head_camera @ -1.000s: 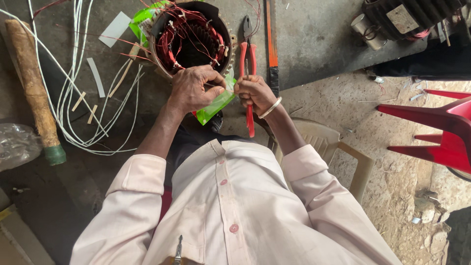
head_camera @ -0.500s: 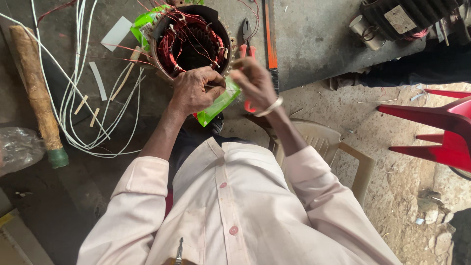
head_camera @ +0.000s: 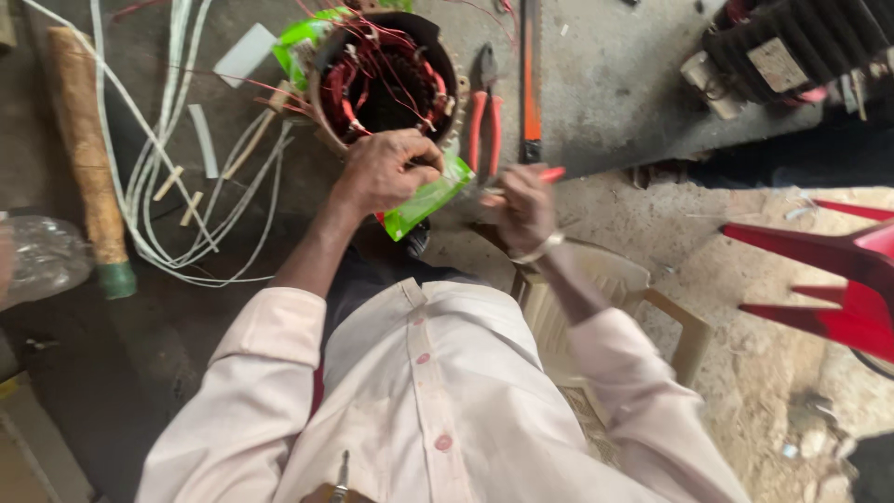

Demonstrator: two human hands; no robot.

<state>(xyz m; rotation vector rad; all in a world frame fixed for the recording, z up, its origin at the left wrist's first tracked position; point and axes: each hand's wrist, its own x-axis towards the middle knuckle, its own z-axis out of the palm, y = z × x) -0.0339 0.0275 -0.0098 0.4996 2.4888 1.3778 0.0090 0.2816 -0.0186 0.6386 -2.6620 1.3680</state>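
Note:
A motor stator with red and copper windings stands on the dark workbench. My left hand rests on its near rim, fingers curled at the windings, just above a green sheet that sticks out from under the stator. My right hand hovers off the bench edge to the right, closed on a slim red-tipped tool that is blurred. Red-handled pliers lie on the bench between the stator and my right hand.
White wires loop across the bench at left beside a wooden mallet handle and a clear plastic bag. An orange-handled saw lies past the pliers. Another motor sits top right; a red chair and beige chair stand below.
My right hand has pulled back from the pliers toward the bench edge and now grips a slim red-tipped tool. The pliers lie free on the bench. My left hand stays on the stator.

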